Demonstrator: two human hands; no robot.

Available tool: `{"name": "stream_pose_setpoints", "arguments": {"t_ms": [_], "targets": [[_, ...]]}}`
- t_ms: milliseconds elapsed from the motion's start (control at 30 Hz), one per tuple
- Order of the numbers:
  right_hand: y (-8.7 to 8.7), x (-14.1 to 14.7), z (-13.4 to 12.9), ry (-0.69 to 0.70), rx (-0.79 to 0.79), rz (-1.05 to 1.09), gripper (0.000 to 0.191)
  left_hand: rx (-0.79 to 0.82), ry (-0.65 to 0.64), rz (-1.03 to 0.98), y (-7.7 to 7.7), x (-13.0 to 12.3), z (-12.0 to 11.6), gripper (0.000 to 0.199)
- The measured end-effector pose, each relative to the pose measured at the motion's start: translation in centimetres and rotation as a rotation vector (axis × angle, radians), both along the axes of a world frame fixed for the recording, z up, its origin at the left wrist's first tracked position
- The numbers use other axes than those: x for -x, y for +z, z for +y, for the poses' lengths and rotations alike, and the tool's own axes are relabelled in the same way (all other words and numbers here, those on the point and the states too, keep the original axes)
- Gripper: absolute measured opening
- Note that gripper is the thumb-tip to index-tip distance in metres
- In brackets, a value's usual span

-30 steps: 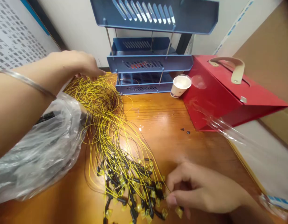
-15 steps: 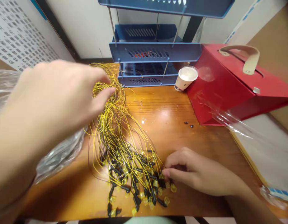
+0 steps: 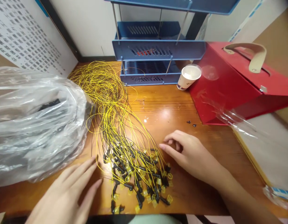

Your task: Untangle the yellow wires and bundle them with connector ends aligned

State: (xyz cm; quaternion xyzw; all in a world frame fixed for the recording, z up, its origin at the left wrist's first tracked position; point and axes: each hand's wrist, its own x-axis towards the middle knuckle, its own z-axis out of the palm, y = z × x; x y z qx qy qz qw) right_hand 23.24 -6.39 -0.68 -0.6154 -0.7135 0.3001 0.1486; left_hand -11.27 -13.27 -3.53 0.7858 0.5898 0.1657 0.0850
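A bundle of thin yellow and dark wires [image 3: 108, 102] lies on the wooden table, tangled at the back and fanned out toward me. At its near end are several black connector pieces [image 3: 140, 196] with translucent yellow caps [image 3: 148, 199]. My left hand [image 3: 71, 186] is just left of these ends, fingers stretched out, fingertips close to the outermost wire, holding nothing visible. On the other side, my right hand [image 3: 187, 151] hovers over or rests on the table, fingers loosely curled with the thumb apart. Nothing shows in its grip.
A large clear plastic bag [image 3: 41, 130] fills the left side. Behind are a blue tiered rack [image 3: 158, 49] and a paper cup [image 3: 188, 77]. On the right stand a red box [image 3: 228, 84] with a beige handle and a white panel [image 3: 270, 143]. Small black bits [image 3: 191, 123] lie mid-table.
My left hand has come down from above the wire tangle to the near left of the connector ends. My right hand has moved up and away from the wire ends.
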Motion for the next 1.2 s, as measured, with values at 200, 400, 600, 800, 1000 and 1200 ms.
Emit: {"name": "stream_pose_setpoints", "arguments": {"t_ms": [200, 400, 600, 800, 1000, 1200], "targets": [[0.0, 0.8, 0.0, 0.07, -0.003, 0.03, 0.028, -0.063, -0.221, 0.064, 0.6, -3.8, 2.8, 0.035], [0.8, 0.9, 1.7, -0.137, 0.307, 0.543, 0.066, 0.242, 0.28, -0.512, 0.9, -3.3, 3.1, 0.042], [1.3, 3.1, 3.7, -0.16, 0.402, 0.741, 0.071, 0.453, 0.717, -1.492, 3.0, -6.6, 5.1, 0.05], [-0.8, 6.8, 5.1, -0.081, 0.3, 0.628, 0.079, 0.436, 0.627, -1.662, 3.5, -10.3, 8.8, 0.047], [-1.2, 10.3, 7.5, 0.078, 0.2, 0.571, 0.07, 0.448, 0.579, -1.764, 3.5, -14.0, 10.9, 0.033], [0.3, 10.5, 10.5, 0.111, 0.224, 0.559, 0.069, 0.543, 0.508, -1.8, 4.5, -14.1, 13.1, 0.046]]}}
